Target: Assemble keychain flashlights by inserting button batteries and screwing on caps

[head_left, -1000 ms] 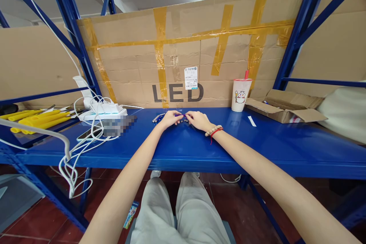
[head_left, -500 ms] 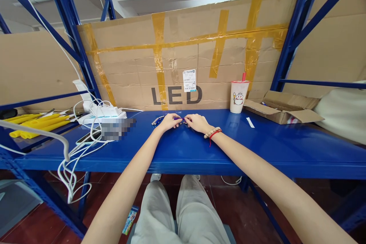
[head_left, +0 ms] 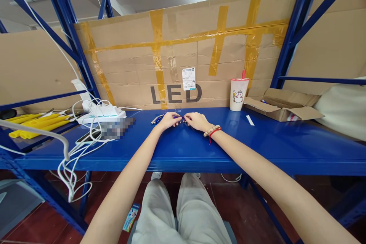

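Observation:
My left hand (head_left: 169,120) and my right hand (head_left: 196,121) meet near the middle of the blue shelf (head_left: 183,148). Between their fingertips is a thin purple-blue piece (head_left: 178,117), pinched from both sides; it looks like part of a pen, though the fingers cover much of it. Small dark and shiny bits show just under the fingertips, too small to name. Beside my left hand, several blue and silver pen-like pieces (head_left: 157,119) lie on the shelf. A beaded bracelet (head_left: 212,130) with a red cord circles my right wrist.
A paper cup (head_left: 238,95) with a red straw stands at the back right, near a white strip (head_left: 250,120) and an open cardboard box (head_left: 281,106). White cables (head_left: 93,137), a power strip (head_left: 104,112) and yellow-handled tools (head_left: 40,125) occupy the left. Cardboard (head_left: 128,68) walls the back.
Both hands keep their pinch on the thin piece, almost still. The whole view has shifted very slightly; the objects on the shelf stay in place.

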Available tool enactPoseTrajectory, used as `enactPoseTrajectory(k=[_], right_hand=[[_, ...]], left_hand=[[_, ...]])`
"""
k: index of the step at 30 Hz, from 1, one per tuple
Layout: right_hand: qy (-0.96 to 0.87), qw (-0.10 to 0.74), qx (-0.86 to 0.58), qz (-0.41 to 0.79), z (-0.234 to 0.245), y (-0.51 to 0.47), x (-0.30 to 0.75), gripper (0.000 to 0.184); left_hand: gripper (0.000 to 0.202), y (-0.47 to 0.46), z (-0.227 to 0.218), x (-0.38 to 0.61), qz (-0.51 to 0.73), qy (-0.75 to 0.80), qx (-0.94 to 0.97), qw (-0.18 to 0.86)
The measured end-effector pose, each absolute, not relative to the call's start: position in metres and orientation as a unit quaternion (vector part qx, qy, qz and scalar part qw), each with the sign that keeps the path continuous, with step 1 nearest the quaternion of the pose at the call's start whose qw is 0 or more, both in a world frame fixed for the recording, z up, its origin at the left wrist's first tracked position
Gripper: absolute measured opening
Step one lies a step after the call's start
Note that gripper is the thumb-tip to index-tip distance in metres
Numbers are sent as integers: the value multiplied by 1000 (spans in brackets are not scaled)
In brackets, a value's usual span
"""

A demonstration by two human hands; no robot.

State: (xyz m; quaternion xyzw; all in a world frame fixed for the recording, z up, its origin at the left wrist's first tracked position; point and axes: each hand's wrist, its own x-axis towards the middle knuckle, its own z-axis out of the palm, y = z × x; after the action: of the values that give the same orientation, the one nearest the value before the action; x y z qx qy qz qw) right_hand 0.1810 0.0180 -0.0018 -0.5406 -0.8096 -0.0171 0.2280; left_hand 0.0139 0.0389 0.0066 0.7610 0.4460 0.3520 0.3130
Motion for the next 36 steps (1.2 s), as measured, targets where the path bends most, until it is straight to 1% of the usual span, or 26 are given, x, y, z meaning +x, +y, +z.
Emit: enactPoseTrajectory(k=[19,24,30,36], right_hand=[[-815,216,-537,-5,0,16,181,31],[-815,200,-544,-11,3,13,180,31],[-815,194,-546,-16,2,13,179,31],[-811,187,-553,-17,4,11,178,32]], left_hand=[[12,37,7,13,333,451,774,295],[16,39,7,12,311,456,784,284],[25,47,3,7,252,460,825,209],[30,46,3,7,256,457,825,212]])
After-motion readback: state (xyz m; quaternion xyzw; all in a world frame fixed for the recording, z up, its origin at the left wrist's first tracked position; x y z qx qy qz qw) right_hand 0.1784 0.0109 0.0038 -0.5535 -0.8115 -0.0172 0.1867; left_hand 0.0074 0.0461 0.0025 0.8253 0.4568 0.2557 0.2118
